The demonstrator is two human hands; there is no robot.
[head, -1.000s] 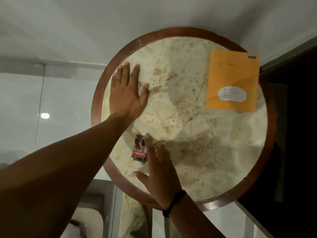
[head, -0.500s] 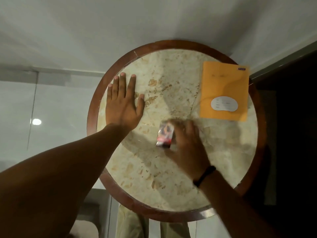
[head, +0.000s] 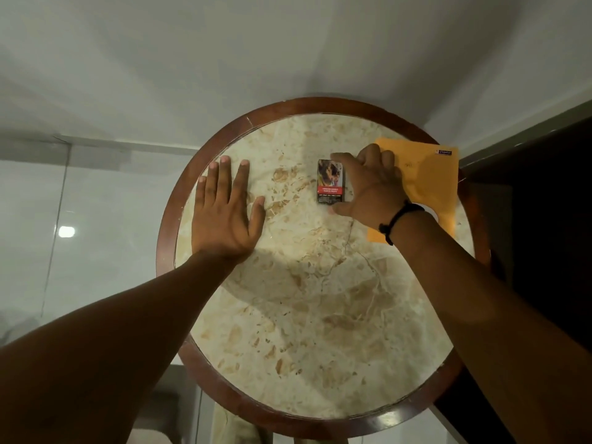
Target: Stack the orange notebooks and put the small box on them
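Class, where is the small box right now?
Head view: the small box is right of the table's centre, held in the right hand, just left of the orange notebook.

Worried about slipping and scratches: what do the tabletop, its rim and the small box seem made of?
Tabletop: polished marble-like stone, beige with veins, slight sheen. Rim: glossy dark reddish wood, probably varnished. Small box: printed cardboard, likely.

My bare arms and hands

My arms have no sleeves. My right wrist [head: 404,224] wears a thin black band [head: 397,216] with a knot.
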